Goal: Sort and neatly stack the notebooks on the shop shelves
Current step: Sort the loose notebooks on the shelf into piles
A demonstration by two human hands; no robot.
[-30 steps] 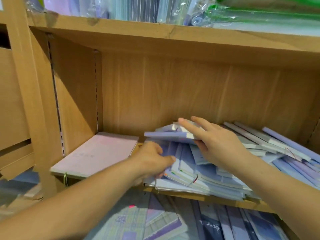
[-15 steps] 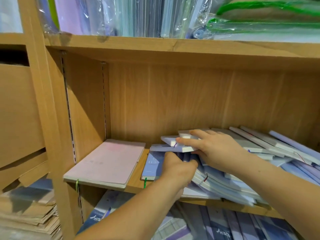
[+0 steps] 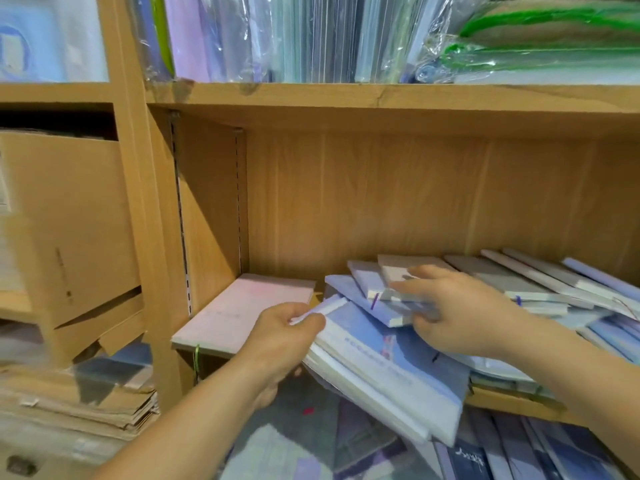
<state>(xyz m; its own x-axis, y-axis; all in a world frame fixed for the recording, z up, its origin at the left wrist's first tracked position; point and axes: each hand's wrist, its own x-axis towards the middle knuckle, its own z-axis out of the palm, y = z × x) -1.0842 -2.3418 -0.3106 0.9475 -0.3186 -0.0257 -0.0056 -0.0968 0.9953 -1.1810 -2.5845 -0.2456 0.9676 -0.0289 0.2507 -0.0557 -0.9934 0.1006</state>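
Note:
My left hand grips the corner of a bundle of blue notebooks that juts out past the front edge of the wooden shelf, tilted down toward me. My right hand lies with straight fingers on a messy pile of blue and grey notebooks further back on the same shelf. More notebooks lean in a slanted row to the right. A pink notebook lies flat at the shelf's left end.
The shelf above carries plastic-wrapped folders. Dark and purple notebooks fill the shelf below. A cardboard box and flattened cardboard sit in the left bay, behind the upright post.
My left hand has drawn a bundle of blue notebooks out of the pile, toward me and over the shelf edge. My right hand has stayed on top of the pile.

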